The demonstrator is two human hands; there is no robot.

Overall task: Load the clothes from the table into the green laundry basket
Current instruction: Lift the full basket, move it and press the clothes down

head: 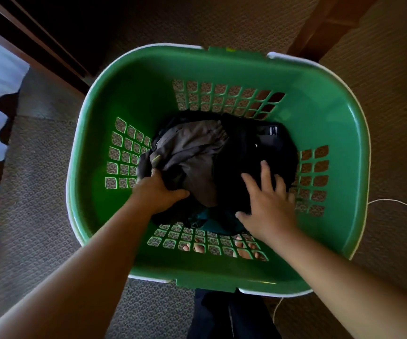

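Now left hand [159,192] grips clothes [197,152] in basket [134,94] (right hand [268,206] rests flat)

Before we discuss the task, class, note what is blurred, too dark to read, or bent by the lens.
Head view: right hand motion-blurred, left hand sharper; dark clothes lose detail in shadow; wide lens bows the green basket rim.

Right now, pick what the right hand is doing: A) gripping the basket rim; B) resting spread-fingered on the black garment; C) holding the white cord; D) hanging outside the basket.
B: the right hand lies with fingers spread on the black garment inside the green laundry basket; the left hand grips the grey garment.
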